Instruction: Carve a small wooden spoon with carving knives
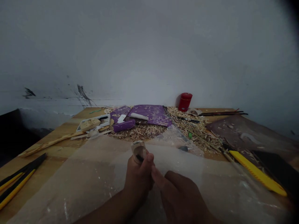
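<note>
The left hand (138, 178) is standing as an upright fist near the middle of the near edge of the bench (63, 129), its forearm slanting in from the lower left. Its grip is closing tightly around a small wood piece (138, 150), whose pale top end is sticking up out of the fist. The thumb is lying across the front of it, over a dark spot too small to make out.

The right hand (181, 194) is lying just beside it, lower and to the right, knuckles up and fingers curling under. Its thumb is reaching over and touching the left thumb. Whether the right grip is holding anything I cannot tell, as the palm is facing away.

Both hands are hovering over a clear plastic sheet (70, 180) that is covering the near half of the bench. Beyond it, wood shavings (140, 132) are spreading across the middle toward the far edge. A purple mat (154, 114) and a red can (185, 101) are sitting behind them by the wall (149, 56).

A yellow cutter (257, 172) is lying near the right edge, and two yellow and black cutters (16, 183) are lying at the left edge. A long stick (49, 143) is slanting across the left side.
</note>
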Available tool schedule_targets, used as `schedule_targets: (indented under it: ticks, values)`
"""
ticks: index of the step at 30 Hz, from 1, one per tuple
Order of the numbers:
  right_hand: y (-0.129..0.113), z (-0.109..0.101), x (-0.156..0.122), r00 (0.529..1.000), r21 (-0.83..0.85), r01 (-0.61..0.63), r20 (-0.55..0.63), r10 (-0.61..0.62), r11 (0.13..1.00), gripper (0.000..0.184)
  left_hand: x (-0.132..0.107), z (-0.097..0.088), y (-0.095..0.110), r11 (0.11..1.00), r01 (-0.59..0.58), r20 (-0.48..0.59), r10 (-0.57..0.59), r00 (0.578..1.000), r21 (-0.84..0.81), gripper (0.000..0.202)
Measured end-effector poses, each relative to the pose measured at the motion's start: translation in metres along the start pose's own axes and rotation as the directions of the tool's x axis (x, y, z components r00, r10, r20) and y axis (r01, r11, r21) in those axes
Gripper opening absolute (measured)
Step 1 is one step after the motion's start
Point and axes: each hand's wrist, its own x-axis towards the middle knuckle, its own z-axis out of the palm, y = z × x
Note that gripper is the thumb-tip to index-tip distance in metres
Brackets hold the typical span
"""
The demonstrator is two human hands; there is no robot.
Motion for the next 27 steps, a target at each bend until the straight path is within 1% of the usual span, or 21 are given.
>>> schedule_targets:
  ticks: [2, 3, 5, 6, 8, 11, 14, 18, 21, 25, 27]
  values:
    - [0.0, -0.002, 0.002, 0.998, 0.159, -0.055, -0.004, 0.057, 0.986, 0.038, 0.001, -0.002, 0.001, 1.0, 0.02, 0.025, -0.02, 0.999, 0.004, 0.04]
    - [0.001, -0.004, 0.003, 0.996, 0.245, -0.091, 0.009, 0.091, 0.965, 0.037, 0.001, -0.003, 0.001, 0.999, 0.033, 0.061, -0.033, 0.998, 0.004, 0.041]
    - [0.005, -0.012, 0.006, 0.983, 0.38, -0.181, 0.081, 0.163, 0.907, 0.036, 0.004, -0.006, 0.002, 0.998, 0.054, 0.149, -0.055, 0.987, 0.006, 0.042]
    - [0.007, -0.017, 0.007, 0.973, 0.411, -0.228, 0.129, 0.191, 0.883, 0.036, 0.006, -0.008, 0.003, 0.998, 0.055, 0.187, -0.056, 0.981, 0.011, 0.043]
    - [0.013, -0.027, 0.008, 0.961, 0.396, -0.263, 0.191, 0.202, 0.88, 0.037, 0.01, -0.011, 0.004, 0.999, 0.041, 0.241, -0.048, 0.969, 0.033, 0.043]
    - [0.02, -0.037, 0.007, 0.963, 0.317, -0.213, 0.227, 0.144, 0.924, 0.039, 0.015, -0.016, 0.006, 0.997, 0.003, 0.273, -0.025, 0.962, 0.079, 0.042]
    - [0.022, -0.041, 0.006, 0.961, 0.276, -0.189, 0.247, 0.12, 0.942, 0.041, 0.019, -0.021, 0.008, 0.99, -0.033, 0.301, -0.01, 0.954, 0.138, 0.041]
    - [0.022, -0.039, 0.006, 0.963, 0.262, -0.173, 0.248, 0.107, 0.949, 0.042, 0.02, -0.022, 0.009, 0.979, -0.07, 0.329, 0.004, 0.944, 0.191, 0.041]
    - [0.021, -0.039, 0.006, 0.964, 0.234, -0.162, 0.244, 0.103, 0.959, 0.042, 0.018, -0.02, 0.009, 0.971, -0.082, 0.32, 0.007, 0.947, 0.224, 0.041]
    - [0.02, -0.04, 0.004, 0.962, 0.156, -0.129, 0.259, 0.085, 0.979, 0.043, 0.013, -0.015, 0.007, 0.945, -0.101, 0.259, 0.018, 0.966, 0.311, 0.041]
    - [0.019, -0.039, 0.002, 0.968, 0.116, -0.108, 0.239, 0.077, 0.987, 0.044, 0.011, -0.013, 0.004, 0.935, -0.094, 0.22, 0.018, 0.975, 0.342, 0.039]
